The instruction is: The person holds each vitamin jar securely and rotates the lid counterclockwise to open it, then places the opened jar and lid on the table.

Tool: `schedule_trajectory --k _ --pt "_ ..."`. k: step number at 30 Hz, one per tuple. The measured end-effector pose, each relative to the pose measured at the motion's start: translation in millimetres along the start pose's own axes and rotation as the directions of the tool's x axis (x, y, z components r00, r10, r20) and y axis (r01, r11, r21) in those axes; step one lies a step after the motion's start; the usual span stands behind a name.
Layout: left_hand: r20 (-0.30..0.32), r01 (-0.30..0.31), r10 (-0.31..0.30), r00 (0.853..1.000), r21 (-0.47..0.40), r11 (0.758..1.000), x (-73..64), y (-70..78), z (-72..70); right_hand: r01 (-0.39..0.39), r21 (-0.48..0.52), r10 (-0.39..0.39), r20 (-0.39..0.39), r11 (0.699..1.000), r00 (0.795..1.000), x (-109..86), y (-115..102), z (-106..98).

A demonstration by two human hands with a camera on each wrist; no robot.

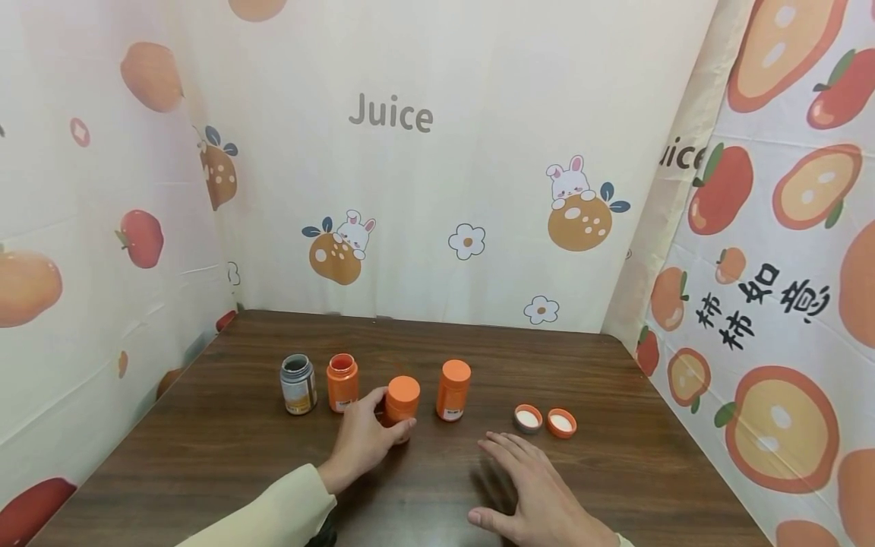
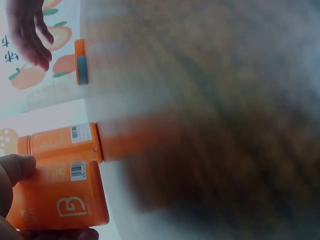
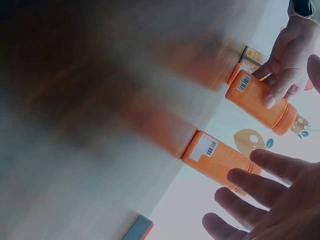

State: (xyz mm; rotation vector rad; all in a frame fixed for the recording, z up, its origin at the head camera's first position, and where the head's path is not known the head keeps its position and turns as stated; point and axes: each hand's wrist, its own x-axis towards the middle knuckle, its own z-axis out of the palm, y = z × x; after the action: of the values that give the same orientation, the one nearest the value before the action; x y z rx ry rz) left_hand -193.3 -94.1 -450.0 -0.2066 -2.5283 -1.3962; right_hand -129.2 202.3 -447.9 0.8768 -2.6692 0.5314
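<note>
My left hand (image 1: 365, 437) grips an orange bottle (image 1: 402, 403) with its orange cap on, thumb on the near side and fingers on the far side. A barcode and a white logo show on this bottle in the left wrist view. Just right of it stands a second capped orange bottle (image 1: 453, 393). My right hand (image 1: 536, 494) hovers low over the table at the front right, fingers spread and nothing held. In the right wrist view its fingertips (image 3: 240, 177) overlap the second capped bottle.
Left of the gripped bottle stand an uncapped grey bottle (image 1: 298, 389) and an uncapped orange bottle (image 1: 342, 386). Two caps, one grey-sided (image 1: 528, 420) and one orange (image 1: 562, 424), lie white inside up at the right. Fruit-printed curtains (image 1: 424, 190) surround the brown wooden table (image 1: 205, 425).
</note>
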Motion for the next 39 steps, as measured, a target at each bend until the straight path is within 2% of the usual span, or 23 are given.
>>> schedule_trajectory --k 5,12,20,28,39 --pt "0.012 -0.047 0.047 0.999 -0.006 0.999 -4.3 0.7 1.0 -0.030 0.026 0.029 0.011 0.999 1.000 -0.2 -1 1" --pt "0.028 -0.078 0.078 0.997 -0.018 0.997 -11.8 3.3 0.6 -0.060 0.072 0.059 0.016 0.996 0.998 0.8 -2 1" --pt "0.069 -0.140 0.141 0.988 -0.028 0.990 -18.5 7.2 -2.4 -0.121 0.137 0.119 0.028 0.983 0.993 2.7 -6 -2" --pt "0.137 -0.137 0.138 0.981 -0.012 0.990 -24.9 11.4 -3.2 -0.201 0.230 0.192 0.062 0.952 0.979 4.2 -10 -3" --pt "0.173 -0.193 0.193 0.966 -0.017 0.981 -36.9 17.9 -1.9 -0.247 0.341 0.225 0.102 0.907 0.969 5.5 -13 -1"
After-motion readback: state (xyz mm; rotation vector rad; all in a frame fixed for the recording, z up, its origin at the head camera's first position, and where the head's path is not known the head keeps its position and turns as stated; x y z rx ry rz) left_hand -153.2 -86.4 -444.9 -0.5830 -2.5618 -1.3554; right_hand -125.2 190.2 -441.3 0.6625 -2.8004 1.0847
